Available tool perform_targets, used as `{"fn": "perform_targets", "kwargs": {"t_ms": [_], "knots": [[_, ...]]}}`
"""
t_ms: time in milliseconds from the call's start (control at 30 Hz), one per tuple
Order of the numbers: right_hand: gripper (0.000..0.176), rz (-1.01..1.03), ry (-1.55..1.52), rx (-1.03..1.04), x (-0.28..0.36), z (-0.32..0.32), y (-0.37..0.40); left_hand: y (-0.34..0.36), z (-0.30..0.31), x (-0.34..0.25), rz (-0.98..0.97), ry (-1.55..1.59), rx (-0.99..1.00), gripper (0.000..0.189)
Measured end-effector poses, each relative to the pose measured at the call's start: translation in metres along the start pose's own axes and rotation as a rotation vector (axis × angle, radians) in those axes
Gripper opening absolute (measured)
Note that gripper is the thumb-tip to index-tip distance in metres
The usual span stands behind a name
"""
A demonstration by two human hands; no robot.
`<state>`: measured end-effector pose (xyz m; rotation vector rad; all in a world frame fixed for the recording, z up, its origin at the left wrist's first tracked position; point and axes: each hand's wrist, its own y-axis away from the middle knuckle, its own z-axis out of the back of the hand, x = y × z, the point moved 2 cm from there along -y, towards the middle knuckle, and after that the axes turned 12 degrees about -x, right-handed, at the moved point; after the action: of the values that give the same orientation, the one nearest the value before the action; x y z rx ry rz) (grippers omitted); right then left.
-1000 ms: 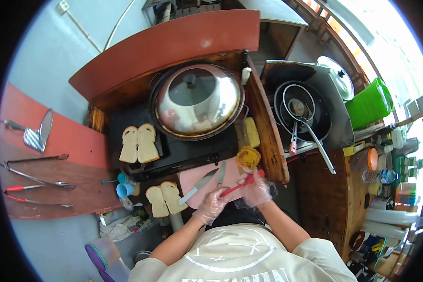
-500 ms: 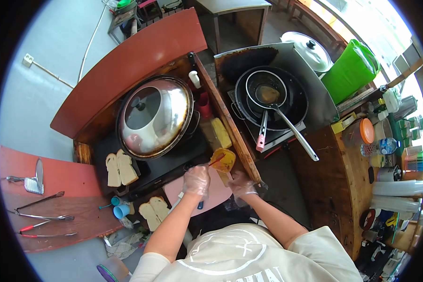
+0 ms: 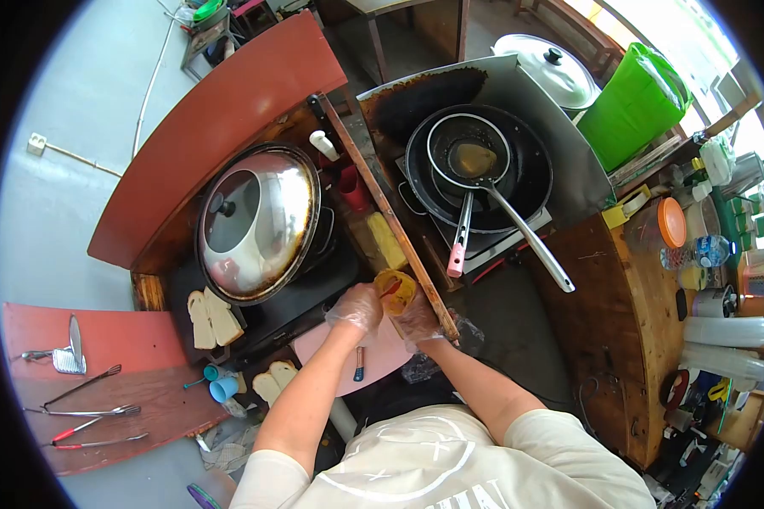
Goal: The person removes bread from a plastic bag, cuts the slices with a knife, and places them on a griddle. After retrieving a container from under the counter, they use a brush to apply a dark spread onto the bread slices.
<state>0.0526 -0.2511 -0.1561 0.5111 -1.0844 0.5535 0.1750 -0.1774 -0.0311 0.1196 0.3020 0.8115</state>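
Bench (image 3: 598, 280) of dark wood wraps round the person, and the largest thing on it is one domed lid (image 3: 259, 219) covering a wide pan on the black hotplate (image 3: 314, 288). Next comes one black wok (image 3: 526, 182) with two long-handled tools resting in it, then one green bucket (image 3: 632, 106) and a second, smaller lid (image 3: 547, 68) beside it. One pink board (image 3: 380, 355) lies just in front of the person with one knife (image 3: 359, 365) on it.

Bread comes to four slices: one pair on the hotplate (image 3: 208, 318) and one pair by the board (image 3: 276, 382), both well apart from the hands and plain as far as the view shows. Judging by that, the spreading is at its start, with spread being taken up and all four slices left to do.

One yellow tub (image 3: 399, 284) stands open at the board's far edge, beside a yellow block (image 3: 386, 240). Both hands wear clear gloves: the left hand (image 3: 356, 307) is closed round a red spreader (image 3: 390, 288) whose tip is in the tub, and the right hand (image 3: 418, 321) is cupped against the tub's side, gripping it
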Motion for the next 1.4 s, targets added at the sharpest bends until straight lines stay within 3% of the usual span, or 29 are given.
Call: {"fn": "perform_targets", "kwargs": {"t_ms": [33, 133, 200, 233, 300, 367, 500, 567, 633, 667, 733, 933, 1000, 1033, 1100, 1200, 1267, 1400], "knots": [[0.069, 0.140, 0.049, -0.049, 0.003, 0.001, 0.001, -0.001, -0.005, 0.008, -0.004, -0.003, 0.003, 0.019], [0.068, 0.109, -0.056, -0.048, -0.009, -0.004, 0.004, -0.002, -0.041, 0.032, -0.033, 0.180, 0.069, 0.026], [0.067, 0.123, -0.121, -0.048, -0.028, -0.016, 0.005, 0.002, -0.058, 0.040, 0.120, 0.516, 0.075, 0.021], [0.066, 0.137, -0.183, -0.051, -0.039, -0.022, 0.005, 0.004, -0.062, 0.042, 0.123, 0.517, 0.074, 0.021], [0.065, 0.062, -0.191, -0.008, -0.060, -0.031, 0.003, 0.007, -0.067, 0.038, 0.392, 0.774, 0.142, 0.019], [0.064, -0.011, -0.199, 0.035, -0.070, -0.034, 0.003, 0.013, -0.063, 0.029, 0.478, 0.850, 0.134, 0.019], [0.061, 0.080, -0.060, 0.054, -0.053, -0.027, 0.004, 0.024, -0.049, 0.022, 0.648, 0.994, 0.191, 0.021], [0.061, 0.120, 0.070, 0.064, -0.051, -0.027, 0.002, 0.027, -0.052, 0.026, 0.652, 1.060, 0.192, 0.020], [0.085, 0.048, -0.180, 0.110, -0.068, -0.040, -0.001, 0.031, -0.055, 0.030, 0.656, 1.127, 0.189, 0.019], [0.085, 0.052, -0.179, 0.116, -0.063, -0.037, 0.000, 0.032, -0.058, 0.034, 0.651, 1.141, 0.191, 0.020], [0.068, 0.133, 0.122, 0.061, -0.054, -0.026, 0.002, 0.035, -0.063, 0.041, 0.647, 1.161, 0.184, 0.022], [0.069, 0.050, -0.149, -0.040, -0.019, -0.011, 0.003, 0.052, -0.056, 0.057, 0.607, 1.157, 0.199, 0.022], [0.063, -0.036, -0.090, 0.001, 0.049, 0.020, 0.007, 0.063, -0.049, 0.068, 0.525, 1.298, 0.207, 0.025], [0.058, -0.128, -0.032, 0.039, 0.072, 0.030, 0.007, 0.072, -0.045, 0.077, 0.526, 1.306, 0.190, 0.025], [0.047, -0.104, 0.056, 0.074, 0.043, 0.028, 0.016, 0.099, -0.039, 0.101, 0.539, 1.443, 0.210, 0.033], [0.025, 0.077, 0.233, 0.159, 0.000, 0.031, 0.040, 0.173, -0.004, 0.136, 0.548, 1.709, 0.045, 0.038], [0.035, 0.059, 0.567, 0.241, 0.001, 0.028, 0.059, 0.230, 0.011, 0.176, 0.582, 1.806, -0.020, 0.033], [0.034, 0.211, 0.489, 0.472, 0.096, -0.023, 0.096, 0.318, 0.050, 0.261, 0.752, 1.651, -0.253, 0.027]]}}
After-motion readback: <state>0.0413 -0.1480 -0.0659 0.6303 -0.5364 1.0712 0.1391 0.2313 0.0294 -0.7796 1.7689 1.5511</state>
